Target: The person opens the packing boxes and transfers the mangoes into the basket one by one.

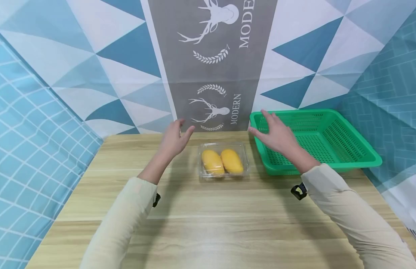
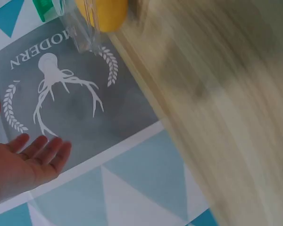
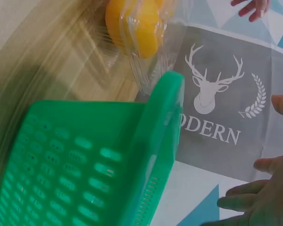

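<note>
Two yellow mangoes (image 1: pixel 212 163) lie side by side in a clear plastic box (image 1: pixel 245 164) on the table. To the left of the box my left hand (image 1: pixel 174 139) hovers with fingers and thumb spread, holding nothing. My right hand (image 1: pixel 278 135) is raised over the left part of a green plastic basket (image 1: pixel 359 164), also spread and holding nothing. Seen from the left wrist, the hand (image 2: pixel 30 162) faces up with loosely bent fingers, apart from the box. In the right wrist view the hand (image 3: pixel 269 188) is beyond the basket's rim (image 3: pixel 155 117).
The wooden table (image 1: pixel 208 224) meets a patterned cloth wall (image 1: pixel 127 56) at its back edge. Blue checked cloth (image 1: pixel 26 149) hangs along the left side, and blue brick-patterned cloth (image 1: pixel 393 104) along the right. The basket stands at the table's back right.
</note>
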The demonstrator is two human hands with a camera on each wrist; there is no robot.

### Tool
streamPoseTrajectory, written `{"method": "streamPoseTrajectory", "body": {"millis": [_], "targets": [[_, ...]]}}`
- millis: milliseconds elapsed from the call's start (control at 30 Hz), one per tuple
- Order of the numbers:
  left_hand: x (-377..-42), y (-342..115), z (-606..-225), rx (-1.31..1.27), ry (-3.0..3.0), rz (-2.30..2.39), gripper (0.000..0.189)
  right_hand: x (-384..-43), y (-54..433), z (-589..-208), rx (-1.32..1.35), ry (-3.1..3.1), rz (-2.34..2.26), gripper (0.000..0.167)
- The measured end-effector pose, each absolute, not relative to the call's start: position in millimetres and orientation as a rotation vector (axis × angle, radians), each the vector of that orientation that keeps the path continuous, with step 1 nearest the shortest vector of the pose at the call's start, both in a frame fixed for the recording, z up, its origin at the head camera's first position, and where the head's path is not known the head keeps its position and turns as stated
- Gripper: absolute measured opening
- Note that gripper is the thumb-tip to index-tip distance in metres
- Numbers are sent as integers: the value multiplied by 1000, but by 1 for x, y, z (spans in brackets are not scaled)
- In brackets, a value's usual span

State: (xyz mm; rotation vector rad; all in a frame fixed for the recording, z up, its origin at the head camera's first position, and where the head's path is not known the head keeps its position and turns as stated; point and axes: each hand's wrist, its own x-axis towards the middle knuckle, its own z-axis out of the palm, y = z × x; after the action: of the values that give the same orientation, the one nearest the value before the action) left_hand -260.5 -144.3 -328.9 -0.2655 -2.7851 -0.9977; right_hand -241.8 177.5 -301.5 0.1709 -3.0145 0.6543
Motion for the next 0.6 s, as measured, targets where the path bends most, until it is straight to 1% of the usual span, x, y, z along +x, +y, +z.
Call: {"method": "streamPoseTrajectory", "body": {"millis": [133, 233, 433, 600], "targets": [[-257, -145, -339, -144, -2796, -1270, 63, -240, 175, -306, 212, -2974, 724, 89], [-254, -145, -347, -68, -2834, -1367, 61, -239, 172, -309, 240, -2953, 755, 86], [-249, -146, -359, -22, -2849, -1578, 57, -238, 165, -316, 285, -2936, 797, 83], [-248, -143, -367, 93, -2812, -1829, 53, -235, 158, -320, 318, -2929, 830, 78]]}}
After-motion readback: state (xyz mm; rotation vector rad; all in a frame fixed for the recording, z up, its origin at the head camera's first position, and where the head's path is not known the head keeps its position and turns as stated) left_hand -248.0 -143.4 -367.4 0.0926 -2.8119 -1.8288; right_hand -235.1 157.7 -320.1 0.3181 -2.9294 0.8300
